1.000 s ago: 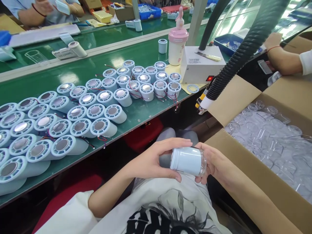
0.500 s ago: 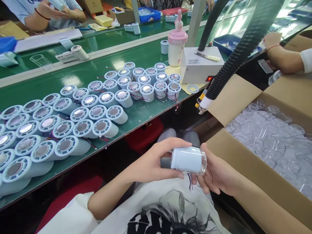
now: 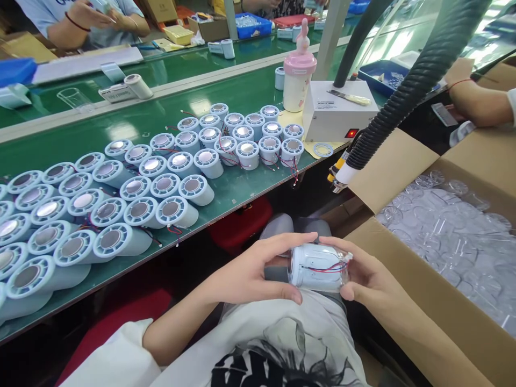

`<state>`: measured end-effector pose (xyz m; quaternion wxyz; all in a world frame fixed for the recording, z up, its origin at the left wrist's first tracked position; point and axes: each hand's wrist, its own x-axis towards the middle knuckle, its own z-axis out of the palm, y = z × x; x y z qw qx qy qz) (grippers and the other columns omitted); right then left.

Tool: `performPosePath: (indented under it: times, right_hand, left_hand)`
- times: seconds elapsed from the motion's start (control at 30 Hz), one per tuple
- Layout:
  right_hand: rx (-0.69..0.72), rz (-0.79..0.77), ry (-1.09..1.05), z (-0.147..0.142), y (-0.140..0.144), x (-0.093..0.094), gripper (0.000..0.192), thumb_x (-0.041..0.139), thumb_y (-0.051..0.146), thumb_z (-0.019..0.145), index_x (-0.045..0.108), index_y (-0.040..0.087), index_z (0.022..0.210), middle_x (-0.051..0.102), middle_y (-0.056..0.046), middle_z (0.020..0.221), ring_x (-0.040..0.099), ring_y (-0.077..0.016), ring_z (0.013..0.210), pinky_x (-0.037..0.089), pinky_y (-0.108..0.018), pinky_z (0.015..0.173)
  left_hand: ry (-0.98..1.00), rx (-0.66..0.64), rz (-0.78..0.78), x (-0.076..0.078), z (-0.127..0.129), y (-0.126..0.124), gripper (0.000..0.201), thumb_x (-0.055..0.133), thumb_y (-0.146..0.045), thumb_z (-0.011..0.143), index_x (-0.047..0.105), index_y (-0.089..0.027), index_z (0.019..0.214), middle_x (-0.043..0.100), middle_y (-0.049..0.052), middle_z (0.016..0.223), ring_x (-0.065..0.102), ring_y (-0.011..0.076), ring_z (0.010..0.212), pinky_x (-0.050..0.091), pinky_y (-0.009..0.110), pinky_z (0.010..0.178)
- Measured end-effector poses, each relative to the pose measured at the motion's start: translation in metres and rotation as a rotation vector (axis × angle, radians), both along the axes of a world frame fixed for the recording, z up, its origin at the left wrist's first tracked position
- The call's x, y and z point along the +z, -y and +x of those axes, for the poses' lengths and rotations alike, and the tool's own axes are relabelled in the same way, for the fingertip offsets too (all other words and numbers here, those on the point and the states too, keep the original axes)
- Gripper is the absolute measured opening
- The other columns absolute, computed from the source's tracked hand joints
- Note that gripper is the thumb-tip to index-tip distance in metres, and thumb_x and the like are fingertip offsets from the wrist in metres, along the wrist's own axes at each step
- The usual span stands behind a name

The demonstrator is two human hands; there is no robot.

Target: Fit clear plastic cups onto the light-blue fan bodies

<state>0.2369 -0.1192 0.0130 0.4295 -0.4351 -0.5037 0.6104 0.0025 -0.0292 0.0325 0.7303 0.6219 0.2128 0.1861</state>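
Between my two hands, above my lap, lies a light-blue cylinder (image 3: pixel 312 277) on its side, with a clear plastic sleeve around at least its right part. Thin red and dark wires (image 3: pixel 328 267) run along its side toward the right end, where a small white connector shows by my fingers. My left hand (image 3: pixel 262 269) grips the left end with thumb and fingers. At the right end, my right hand (image 3: pixel 365 274) holds the clear rim. Rows of similar light-blue cylinders (image 3: pixel 137 212) with round metallic discs on top stand on the green bench to the left.
The green bench (image 3: pixel 237 185) edge runs diagonally ahead. A white box with a red switch (image 3: pixel 338 115) and a pink-lidded cup (image 3: pixel 298 80) stand on it. A black ribbed hose (image 3: pixel 403 102) hangs at right, above a carton (image 3: pixel 407 258) of clear plastic parts. Co-workers' hands (image 3: pixel 91 16) show beyond.
The cylinder has turned about its length, so its wired side now faces up. My right hand has shifted its grip around the clear right end. The whole view has shifted slightly.
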Motion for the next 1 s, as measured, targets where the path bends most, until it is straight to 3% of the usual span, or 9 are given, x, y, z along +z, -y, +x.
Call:
performPosePath:
  times: [0.17, 0.27, 0.33, 0.47, 0.6, 0.73, 0.83, 0.9, 1.0]
  right_hand:
    - [-0.035, -0.074, 0.042, -0.001, 0.004, 0.0, 0.06, 0.08, 0.017, 0.081, 0.061, 0.042, 0.132, 0.077, 0.005, 0.096, 0.073, -0.0165, 0.087, 0.06, -0.027, 0.082]
    - [-0.07, -0.07, 0.076, -0.003, 0.007, -0.003, 0.057, 0.074, 0.011, 0.084, 0.063, 0.041, 0.131, 0.073, 0.009, 0.07, 0.071, -0.0139, 0.074, 0.059, -0.024, 0.078]
    - [-0.081, -0.068, 0.057, -0.005, 0.007, -0.006, 0.054, 0.076, 0.012, 0.083, 0.065, 0.04, 0.128, 0.075, 0.007, 0.079, 0.071, -0.0148, 0.078, 0.059, -0.026, 0.08]
    - [-0.016, -0.123, -0.093, -0.006, 0.002, -0.004, 0.065, 0.083, 0.031, 0.079, 0.056, 0.042, 0.137, 0.068, -0.001, 0.127, 0.07, -0.0228, 0.104, 0.059, -0.035, 0.091]
    - [-0.028, -0.14, -0.154, -0.007, -0.003, 0.002, 0.059, 0.073, 0.047, 0.087, 0.05, 0.039, 0.141, 0.06, -0.006, 0.137, 0.068, -0.0244, 0.108, 0.061, -0.035, 0.085]
    - [-0.083, 0.05, 0.091, -0.009, -0.004, -0.002, 0.056, 0.077, 0.029, 0.085, 0.054, 0.039, 0.134, 0.057, -0.004, 0.141, 0.062, -0.0235, 0.12, 0.057, -0.033, 0.096]
    - [-0.121, 0.277, 0.205, -0.012, -0.003, -0.01, 0.055, 0.077, 0.019, 0.084, 0.056, 0.039, 0.13, 0.053, -0.004, 0.146, 0.055, -0.0242, 0.13, 0.055, -0.032, 0.098]
    - [-0.141, 0.321, 0.192, -0.013, -0.003, -0.012, 0.057, 0.078, 0.021, 0.084, 0.053, 0.039, 0.132, 0.047, -0.006, 0.151, 0.057, -0.0251, 0.128, 0.057, -0.033, 0.095]
    - [-0.134, 0.174, 0.072, -0.016, -0.006, -0.008, 0.069, 0.079, 0.038, 0.082, 0.044, 0.037, 0.142, 0.048, -0.011, 0.15, 0.064, -0.0261, 0.117, 0.06, -0.036, 0.09]
  left_hand:
    - [0.0, -0.029, -0.03, -0.004, 0.0, 0.001, 0.081, 0.081, -0.017, 0.076, 0.045, -0.03, 0.148, 0.057, 0.009, 0.143, 0.061, 0.0266, 0.125, 0.052, 0.037, 0.103]
    - [-0.022, -0.029, 0.026, -0.008, 0.0, 0.0, 0.084, 0.084, -0.019, 0.073, 0.046, -0.031, 0.147, 0.055, 0.01, 0.145, 0.058, 0.0288, 0.127, 0.053, 0.036, 0.102]
    - [-0.018, -0.032, 0.051, -0.012, 0.0, 0.0, 0.084, 0.083, -0.021, 0.074, 0.046, -0.031, 0.148, 0.052, 0.01, 0.147, 0.056, 0.0296, 0.129, 0.053, 0.037, 0.102]
    - [0.054, -0.015, 0.184, -0.018, 0.001, 0.0, 0.078, 0.081, -0.022, 0.077, 0.047, -0.031, 0.146, 0.049, 0.011, 0.15, 0.05, 0.0298, 0.136, 0.051, 0.038, 0.105]
    - [-0.005, 0.044, 0.385, -0.018, 0.002, 0.001, 0.074, 0.071, -0.019, 0.084, 0.038, -0.029, 0.15, 0.048, 0.012, 0.15, 0.048, 0.0285, 0.137, 0.039, 0.046, 0.116]
    - [-0.068, 0.084, 0.179, -0.015, 0.002, -0.004, 0.1, 0.083, -0.044, 0.073, 0.025, -0.031, 0.154, 0.034, 0.015, 0.157, 0.046, 0.0328, 0.137, 0.042, 0.049, 0.111]
    - [-0.141, 0.032, -0.054, -0.011, 0.001, -0.006, 0.066, 0.056, -0.061, 0.09, 0.043, -0.022, 0.141, 0.058, 0.012, 0.126, 0.062, 0.0228, 0.104, 0.054, 0.039, 0.088]
    - [-0.126, 0.002, -0.14, -0.007, 0.002, -0.005, 0.051, 0.051, -0.055, 0.094, 0.049, -0.019, 0.13, 0.061, 0.007, 0.104, 0.062, 0.0183, 0.089, 0.054, 0.033, 0.078]
    - [-0.06, 0.069, -0.088, -0.002, 0.002, 0.001, 0.052, 0.071, -0.031, 0.084, 0.046, -0.022, 0.129, 0.058, 0.007, 0.115, 0.061, 0.021, 0.106, 0.052, 0.035, 0.089]
